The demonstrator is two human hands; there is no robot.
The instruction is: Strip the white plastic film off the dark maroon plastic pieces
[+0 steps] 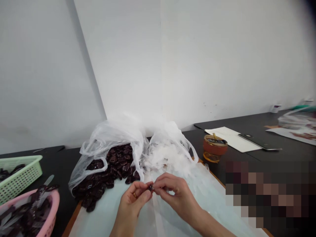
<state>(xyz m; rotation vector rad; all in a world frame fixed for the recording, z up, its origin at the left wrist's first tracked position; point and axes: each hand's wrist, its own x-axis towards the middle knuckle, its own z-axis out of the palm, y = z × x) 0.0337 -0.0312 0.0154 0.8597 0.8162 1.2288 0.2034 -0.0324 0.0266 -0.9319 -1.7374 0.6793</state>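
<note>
A: State the hand positions.
B: Lower center of the frame. The left hand (133, 200) grasps a small dark piece (150, 187) between thumb and fingers. The right hand (175, 195) has its bent fingers at the piece's right side; whether they grip it cannot be determined.

A: List the containers at center.
B: Two white plastic bags. The left bag (95, 144) lies open, with glossy dark pieces (120, 158) inside and spilling from its mouth onto the pale sheet (103, 214). The right bag (172, 130) holds white, translucent material (163, 154).

A: Left edge?
B: Green basket (28, 176), perforated, dark items inside. Below it, lower left corner: pink basket (53, 210), filled with dark pieces and clear wrapping.

A: Right of center?
B: Glass cup (214, 149), brown band, amber base; a dark object (216, 141) lies across its top.
</note>
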